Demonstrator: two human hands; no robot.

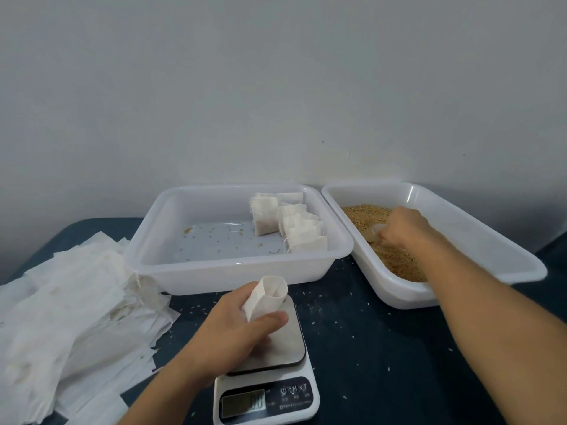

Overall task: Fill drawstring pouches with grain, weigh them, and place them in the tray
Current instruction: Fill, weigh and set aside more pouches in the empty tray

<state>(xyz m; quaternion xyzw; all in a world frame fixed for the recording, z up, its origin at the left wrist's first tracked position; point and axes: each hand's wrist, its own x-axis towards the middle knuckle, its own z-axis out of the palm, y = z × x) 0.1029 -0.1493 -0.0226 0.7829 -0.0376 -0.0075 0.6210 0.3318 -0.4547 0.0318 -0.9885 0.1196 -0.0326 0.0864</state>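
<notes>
The left hand (245,326) holds an empty white fabric drawstring pouch (268,297) just above the steel platform of a small white digital kitchen scale (270,378). Its fingers and thumb are curled round the lower part of the pouch, squeezing the sides so that the mouth gapes open and points up and to the right, probably to be ready to take grain. The scale display appears to read zero, though the digits are small.

The right hand (402,227) reaches well away into a white rectangular plastic tub (478,237) at the right, which holds a bed of golden-brown grain (395,259). The fingers are curled round what looks like a small translucent scoop (378,232), pressed into the grain; its shape is hard to make out.

Between the two hands, at the back of the dark blue bench (368,348), stands a second white rectangular plastic tray (233,268). A row of filled white pouches (291,228) stands along its right wall, packed side by side, likely to leave the floor free for more. A few stray grains lie on its bare floor.

At the left a loose heap of flat empty white pouches (67,317) lies on the bench, close to the left hand for easy picking. Spilled grains dot the bench around the scale.
</notes>
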